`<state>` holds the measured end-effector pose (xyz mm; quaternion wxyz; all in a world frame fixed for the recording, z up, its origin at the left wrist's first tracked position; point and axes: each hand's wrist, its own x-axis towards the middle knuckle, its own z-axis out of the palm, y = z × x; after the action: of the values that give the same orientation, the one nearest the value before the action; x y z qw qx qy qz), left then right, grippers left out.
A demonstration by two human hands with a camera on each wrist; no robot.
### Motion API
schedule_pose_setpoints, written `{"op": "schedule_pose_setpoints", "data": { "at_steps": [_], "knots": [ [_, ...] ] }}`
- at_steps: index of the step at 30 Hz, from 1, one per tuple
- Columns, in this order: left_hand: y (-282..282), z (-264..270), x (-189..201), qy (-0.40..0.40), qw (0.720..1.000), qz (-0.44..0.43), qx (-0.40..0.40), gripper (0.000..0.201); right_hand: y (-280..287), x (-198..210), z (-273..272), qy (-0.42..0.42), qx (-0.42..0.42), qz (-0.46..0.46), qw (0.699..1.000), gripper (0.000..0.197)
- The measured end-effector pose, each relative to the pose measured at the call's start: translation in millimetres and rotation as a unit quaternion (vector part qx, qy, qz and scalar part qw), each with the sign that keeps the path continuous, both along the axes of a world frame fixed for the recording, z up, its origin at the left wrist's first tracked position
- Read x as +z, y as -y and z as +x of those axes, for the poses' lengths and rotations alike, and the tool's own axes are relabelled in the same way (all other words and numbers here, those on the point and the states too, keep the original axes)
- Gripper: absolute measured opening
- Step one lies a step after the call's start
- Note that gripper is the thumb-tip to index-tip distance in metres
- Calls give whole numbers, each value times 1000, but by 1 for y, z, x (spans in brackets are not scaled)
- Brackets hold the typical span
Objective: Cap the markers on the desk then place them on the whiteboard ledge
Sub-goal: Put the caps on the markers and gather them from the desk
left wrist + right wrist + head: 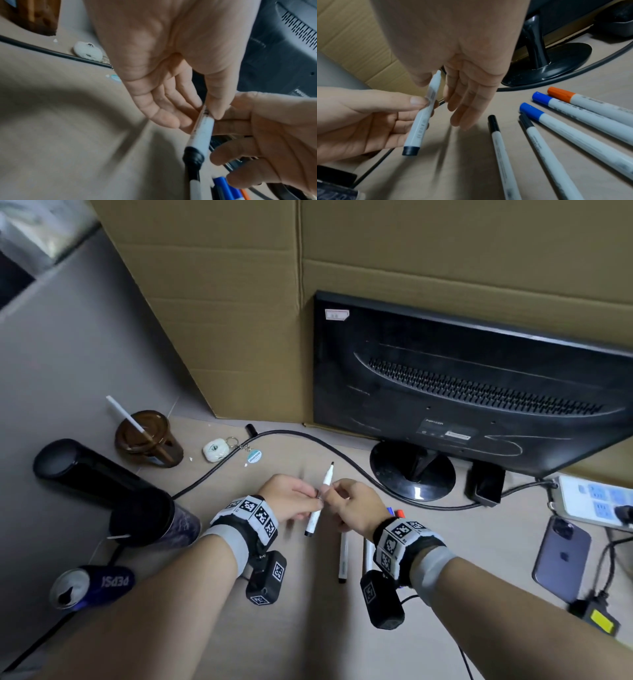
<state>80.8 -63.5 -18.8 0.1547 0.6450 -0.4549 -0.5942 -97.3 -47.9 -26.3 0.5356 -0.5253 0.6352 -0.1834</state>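
1. Your left hand (290,497) and right hand (356,506) both pinch an uncapped marker (320,501) above the desk (239,628), its black tip pointing away.
2. More markers (343,558) lie beneath your right wrist.

Uncapped marker (318,501) held between left hand (291,498) and right hand (352,505); capped markers (556,142) on surface (308,611) beneath right hand.
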Motion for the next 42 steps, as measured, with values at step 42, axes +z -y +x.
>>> {"op": "schedule_pose_setpoints", "data": {
  "at_steps": [42],
  "knots": [
    [132,53,-48,277,909,-131,284,29,47,-31,-20,-20,25,-16,999,19]
  ]
}}
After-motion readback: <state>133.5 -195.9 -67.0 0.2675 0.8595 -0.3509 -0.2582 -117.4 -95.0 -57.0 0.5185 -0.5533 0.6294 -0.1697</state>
